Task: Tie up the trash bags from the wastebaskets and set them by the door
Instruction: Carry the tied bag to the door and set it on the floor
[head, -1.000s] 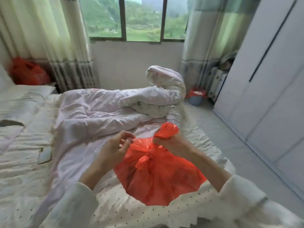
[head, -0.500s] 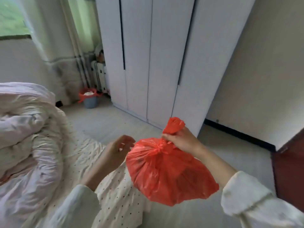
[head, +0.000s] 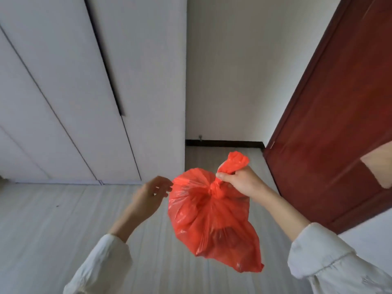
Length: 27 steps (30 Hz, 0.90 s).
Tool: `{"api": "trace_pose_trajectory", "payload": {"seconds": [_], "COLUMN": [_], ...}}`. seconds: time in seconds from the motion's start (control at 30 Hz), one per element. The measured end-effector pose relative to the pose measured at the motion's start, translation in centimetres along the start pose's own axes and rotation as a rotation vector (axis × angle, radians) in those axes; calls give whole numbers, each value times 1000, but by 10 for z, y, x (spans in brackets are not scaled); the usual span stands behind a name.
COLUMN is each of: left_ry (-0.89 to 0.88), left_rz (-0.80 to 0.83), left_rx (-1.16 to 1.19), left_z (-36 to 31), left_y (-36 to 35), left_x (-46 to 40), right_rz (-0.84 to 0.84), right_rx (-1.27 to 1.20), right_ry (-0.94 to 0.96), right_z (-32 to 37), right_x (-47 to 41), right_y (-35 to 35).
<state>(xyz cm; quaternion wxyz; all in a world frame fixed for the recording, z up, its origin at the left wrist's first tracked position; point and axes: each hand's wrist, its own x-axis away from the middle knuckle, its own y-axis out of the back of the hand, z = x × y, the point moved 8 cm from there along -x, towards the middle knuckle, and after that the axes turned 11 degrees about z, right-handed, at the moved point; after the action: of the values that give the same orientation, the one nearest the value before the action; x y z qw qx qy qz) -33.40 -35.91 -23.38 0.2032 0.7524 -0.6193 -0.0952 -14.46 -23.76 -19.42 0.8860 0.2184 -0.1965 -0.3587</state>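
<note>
Currently the red trash bag [head: 212, 217] hangs in mid-air at lower centre of the frame, above the pale wood floor [head: 53, 230], with the dark red door [head: 331, 124] at the right edge.

Risk 1: the knot [head: 215, 190] looks small and single; if loose, the swinging load could work it open and spill the contents.
Risk 2: the whole weight hangs from the twisted tail [head: 234, 163] above the knot; thin film may stretch or tear there, or slip through the fist.

Pose: right hand [head: 239, 181] is fisted around the tail just above the knot, forearm reaching in from lower right. Left hand [head: 151, 194] is empty, fingers loosely spread and curled, just beside the bag's upper left edge; contact cannot be judged.
</note>
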Motion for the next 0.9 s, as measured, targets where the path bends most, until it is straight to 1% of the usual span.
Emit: {"api": "trace_pose_trajectory", "payload": {"seconds": [0.1, 0.23, 0.47, 0.63, 0.77, 0.9], "left_ry": [-15, -19, 33, 71, 126, 179], "left_rz": [111, 185, 249, 306, 313, 351], "left_rx": [-20, -43, -22, 9, 22, 53], "left_z": [-8, -8, -15, -32, -26, -7], "left_y": [-18, -47, -105, -135, -157, -190], "left_x": [-81, -186, -383, -503, -601, -708], "right_rz": [-74, -101, -118, -106, -151, -213], "right_rx": [-63, -113, -204, -250, -296, -364], "right_ry": [-77, -142, -222, -308, -375, -477], "right_z": [-33, -78, -163, -214, -270, -341], "right_x": [-41, -108, -242, -318, -388, -464], "right_y": [42, 93, 202, 279, 337, 383]}}
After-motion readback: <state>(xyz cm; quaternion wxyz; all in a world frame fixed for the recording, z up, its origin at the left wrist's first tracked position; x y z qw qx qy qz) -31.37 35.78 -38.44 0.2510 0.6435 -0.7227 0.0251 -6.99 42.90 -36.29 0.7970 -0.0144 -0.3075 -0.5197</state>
